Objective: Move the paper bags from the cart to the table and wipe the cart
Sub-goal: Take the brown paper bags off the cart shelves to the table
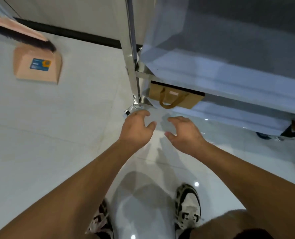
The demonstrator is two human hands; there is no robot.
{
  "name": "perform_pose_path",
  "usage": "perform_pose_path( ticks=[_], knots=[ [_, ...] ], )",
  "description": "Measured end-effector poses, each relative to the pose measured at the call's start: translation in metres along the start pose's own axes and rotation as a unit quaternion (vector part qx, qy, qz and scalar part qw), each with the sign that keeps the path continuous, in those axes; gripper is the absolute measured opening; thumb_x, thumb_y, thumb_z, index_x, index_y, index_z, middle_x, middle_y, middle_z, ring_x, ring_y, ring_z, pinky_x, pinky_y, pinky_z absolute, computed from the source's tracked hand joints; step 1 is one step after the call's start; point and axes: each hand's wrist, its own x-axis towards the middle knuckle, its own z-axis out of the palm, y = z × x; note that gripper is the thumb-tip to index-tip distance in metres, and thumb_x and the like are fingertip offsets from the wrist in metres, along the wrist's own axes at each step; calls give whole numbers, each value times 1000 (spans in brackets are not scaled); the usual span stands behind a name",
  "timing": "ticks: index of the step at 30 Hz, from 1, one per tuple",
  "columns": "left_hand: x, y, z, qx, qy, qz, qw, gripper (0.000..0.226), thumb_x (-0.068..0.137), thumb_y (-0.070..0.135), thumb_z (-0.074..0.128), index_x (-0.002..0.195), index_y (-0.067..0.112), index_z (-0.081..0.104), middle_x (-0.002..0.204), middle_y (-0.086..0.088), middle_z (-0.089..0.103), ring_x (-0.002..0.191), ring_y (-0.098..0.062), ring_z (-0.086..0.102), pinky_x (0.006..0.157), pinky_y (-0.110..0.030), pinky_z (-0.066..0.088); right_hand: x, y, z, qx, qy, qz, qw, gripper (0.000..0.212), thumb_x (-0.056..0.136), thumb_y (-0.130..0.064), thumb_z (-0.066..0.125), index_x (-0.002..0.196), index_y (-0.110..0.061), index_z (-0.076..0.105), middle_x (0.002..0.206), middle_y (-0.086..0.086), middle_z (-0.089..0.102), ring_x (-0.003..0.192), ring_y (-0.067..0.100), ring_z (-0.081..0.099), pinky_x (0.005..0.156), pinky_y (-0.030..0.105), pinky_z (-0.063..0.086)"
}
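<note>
Empty hands (pixel 158 129) reach below paper bag (pixel 175 98) on cart (pixel 229 78).

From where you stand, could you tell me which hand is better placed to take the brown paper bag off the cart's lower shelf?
Probably the right hand: it hangs empty right below the brown paper bag and its looped handle. The left hand, also empty, sits nearer the cart's steel leg.

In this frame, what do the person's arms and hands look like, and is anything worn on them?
Both forearms are bare up to the frame's lower edge, with no sleeve showing. The left hand and right hand carry no gloves, and no watch, ring or wristband is visible. The only clothing in view is lower down: patterned black-and-white sneakers on the feet.
</note>
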Motion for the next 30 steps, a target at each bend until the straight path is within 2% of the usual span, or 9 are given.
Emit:
perform_pose_path(
  ticks=[3, 8, 11, 14, 18, 20, 22, 25, 30],
  knots=[
    [42, -31, 26, -20, 11, 47, 999, 41, 94, 34, 65, 133, 20, 59, 130, -1, 62, 119, -21, 57, 100, -34, 47, 44, 7, 29, -42, 58, -45, 996, 58, 99, -34, 55, 152, -15, 40, 152, 6, 44, 141, 26, 36, 115, 34, 31],
    [97, -51, 58, 9, 65, 128, 990, 36, 97, 35, 61, 131, 22, 60, 128, -1, 63, 115, -22, 60, 87, -25, 43, 86, 28, 53, -110, 128, -82, 982, 39, 97, -32, 58, 135, -24, 59, 128, 2, 64, 115, 24, 58, 94, 36, 52],
    [112, -50, 89, 67, 33, 210, 975, 30, 96, 35, 61, 124, 24, 65, 121, -3, 67, 111, -25, 61, 87, -28, 46, 96, 54, 55, -118, 114, -43, 985, 33, 94, -35, 60, 125, -26, 64, 120, 2, 67, 105, 23, 62, 89, 39, 55],
    [115, -34, 123, 90, -16, 265, 960, 29, 94, 36, 62, 120, 23, 66, 117, -3, 69, 108, -26, 62, 89, -34, 50, 88, 79, 48, -130, 119, -9, 984, 37, 93, -34, 60, 128, -24, 63, 124, 1, 65, 113, 24, 59, 93, 38, 53],
    [113, 5, 152, 115, -29, 305, 945, 32, 96, 36, 61, 125, 24, 64, 122, -4, 67, 109, -27, 61, 91, -38, 52, 67, 123, 44, -147, 119, 23, 982, 20, 94, -34, 57, 110, -27, 65, 101, 0, 63, 101, 22, 58, 81, 35, 51],
    [114, 21, 164, 140, -26, 327, 934, 35, 97, 36, 59, 130, 25, 60, 127, -3, 61, 111, -26, 59, 91, -37, 51, 63, 149, 41, -142, 150, 43, 977, 22, 94, -35, 57, 114, -27, 64, 104, 0, 64, 103, 23, 57, 83, 36, 50],
    [118, 37, 177, 131, -22, 335, 933, 39, 97, 37, 59, 134, 26, 56, 135, -3, 56, 118, -25, 56, 95, -35, 48, 65, 176, 33, -150, 198, 62, 967, 35, 95, -37, 57, 127, -23, 60, 123, 6, 64, 114, 28, 56, 94, 38, 49],
    [124, 55, 191, 95, -12, 332, 938, 43, 98, 37, 60, 138, 24, 55, 142, -2, 51, 125, -23, 52, 99, -32, 45, 74, 200, 10, -119, 260, 113, 952, 56, 95, -39, 62, 145, -21, 45, 143, 9, 51, 129, 32, 49, 103, 40, 46],
    [132, 79, 203, 58, -10, 297, 953, 37, 99, 32, 61, 134, 22, 57, 136, -4, 53, 115, -23, 56, 87, -27, 47, 99, 217, -22, -95, 401, 141, 900, 62, 93, -24, 61, 147, -15, 32, 139, 21, 46, 108, 41, 57, 74, 36, 40]
  ],
)
